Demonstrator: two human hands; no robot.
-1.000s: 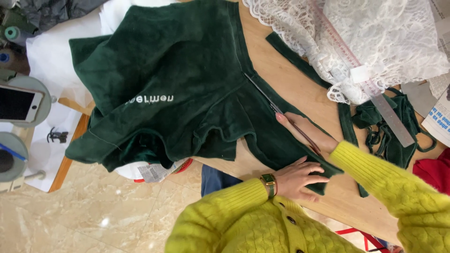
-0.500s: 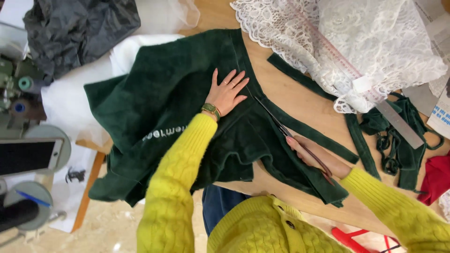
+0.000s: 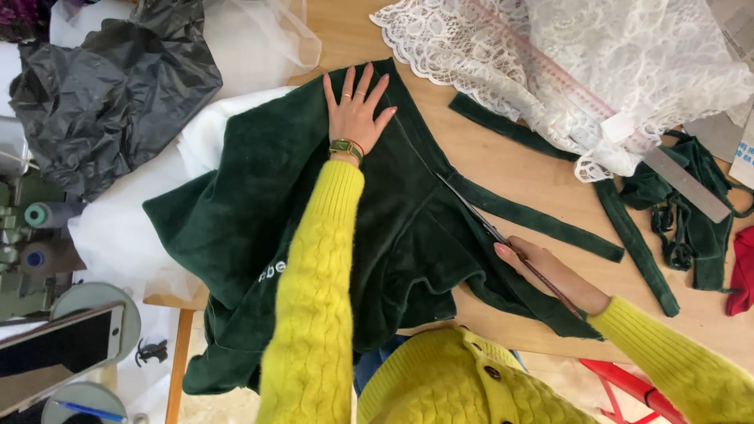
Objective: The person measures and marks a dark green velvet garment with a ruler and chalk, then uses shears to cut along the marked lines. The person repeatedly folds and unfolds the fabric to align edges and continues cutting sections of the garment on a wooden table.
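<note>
Left hand: flat and spread, palm down on the green velvet near its far edge; grip released, nothing held, only pressing the cloth to the surface.
Right hand: grip clenched round the handles of the scissors, which point away from the person along the velvet's right edge.
Scissors: blades lie low on the cloth, tips toward the far end, just where a narrow strip parts from the main piece.
Velvet: spread over the surface's near-left part, its lower folds hanging off the near edge; one hand pins it, the other cuts it.
Step in hand: by my reading, a long cut along the right edge, roughly midway up the cloth.
Next move calls for: likely keeping the velvet taut and flat under the palm while the blades follow the edge line; slack pile could bunch and pull the cut crooked.
Nearby: white lace at the far right, loose green offcuts beside it, a black bag far left.
</note>
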